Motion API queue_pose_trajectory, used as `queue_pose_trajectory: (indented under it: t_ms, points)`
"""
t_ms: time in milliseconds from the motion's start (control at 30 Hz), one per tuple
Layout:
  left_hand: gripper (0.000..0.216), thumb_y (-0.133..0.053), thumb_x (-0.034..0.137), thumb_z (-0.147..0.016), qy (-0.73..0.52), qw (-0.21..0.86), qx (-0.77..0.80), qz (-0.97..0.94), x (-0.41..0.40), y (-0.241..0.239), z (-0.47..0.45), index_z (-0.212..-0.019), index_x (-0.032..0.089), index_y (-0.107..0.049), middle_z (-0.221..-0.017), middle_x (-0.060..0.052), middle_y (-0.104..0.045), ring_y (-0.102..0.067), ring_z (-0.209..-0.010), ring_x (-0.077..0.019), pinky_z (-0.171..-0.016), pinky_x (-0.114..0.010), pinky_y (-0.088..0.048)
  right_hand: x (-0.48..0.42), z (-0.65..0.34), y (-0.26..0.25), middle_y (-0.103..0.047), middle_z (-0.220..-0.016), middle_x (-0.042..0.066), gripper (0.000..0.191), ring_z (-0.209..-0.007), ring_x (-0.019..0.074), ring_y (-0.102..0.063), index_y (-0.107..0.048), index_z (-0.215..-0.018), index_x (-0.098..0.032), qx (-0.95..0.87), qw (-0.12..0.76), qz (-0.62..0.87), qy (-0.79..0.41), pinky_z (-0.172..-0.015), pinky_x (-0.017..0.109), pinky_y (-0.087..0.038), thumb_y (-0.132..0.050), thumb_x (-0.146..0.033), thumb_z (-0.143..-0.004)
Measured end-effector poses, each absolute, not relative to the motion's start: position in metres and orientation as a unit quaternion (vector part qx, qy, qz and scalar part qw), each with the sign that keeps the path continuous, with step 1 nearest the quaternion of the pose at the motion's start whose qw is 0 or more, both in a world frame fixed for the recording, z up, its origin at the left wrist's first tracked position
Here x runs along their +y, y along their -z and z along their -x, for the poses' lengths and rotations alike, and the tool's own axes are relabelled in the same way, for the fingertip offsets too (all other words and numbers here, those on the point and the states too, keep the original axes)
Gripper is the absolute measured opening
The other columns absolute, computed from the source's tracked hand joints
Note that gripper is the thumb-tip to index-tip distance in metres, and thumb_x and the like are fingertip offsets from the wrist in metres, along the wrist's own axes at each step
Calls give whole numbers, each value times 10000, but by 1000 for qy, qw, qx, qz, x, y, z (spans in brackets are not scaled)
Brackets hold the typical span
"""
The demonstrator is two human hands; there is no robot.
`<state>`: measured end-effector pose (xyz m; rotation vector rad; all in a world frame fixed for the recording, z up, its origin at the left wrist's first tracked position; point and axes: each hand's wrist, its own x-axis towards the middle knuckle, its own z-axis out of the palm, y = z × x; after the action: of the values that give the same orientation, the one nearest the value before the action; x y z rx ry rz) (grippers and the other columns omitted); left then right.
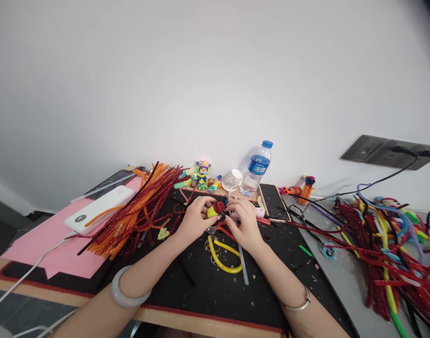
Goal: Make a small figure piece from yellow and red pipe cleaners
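My left hand (197, 215) is closed around a small red-and-yellow pipe-cleaner piece (215, 209), a red glittery rounded top above a yellow band. The fingers of my right hand (246, 220) are bent in at its right side, where a small dark bit shows at the fingertips. What those fingertips grip is too small to make out. Below both hands, a yellow loop (226, 269) and a red-orange handle (227, 231) lie on the black mat (207, 293). A pale strip (243, 267) lies beside the loop.
Orange and red pipe cleaners (137, 206) heap over pink paper (52, 241) and a white power bank (98, 209) at left. Behind stand a finished figure (202, 174), paper cup (231, 180), water bottle (257, 169) and phone (274, 202). Mixed pipe cleaners (384, 249) pile at right.
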<state>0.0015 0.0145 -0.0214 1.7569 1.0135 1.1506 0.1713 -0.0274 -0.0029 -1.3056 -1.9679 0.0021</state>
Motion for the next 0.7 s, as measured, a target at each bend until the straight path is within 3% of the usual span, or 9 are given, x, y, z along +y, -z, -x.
queue_pose_trajectory:
  t_ms: [700]
  points:
    - [321,-653,241,-671,-453,370,401,-705,13,20,-1,-972,193,-553,-936,-37,-503,-565,-707,-124,-617,-246,-518,-25,-171,6,-569,-934,54,49,-945,211,-514,-506,-774,-204,-758,404,509,-59,-866,385,-347,-474,-168,-784]
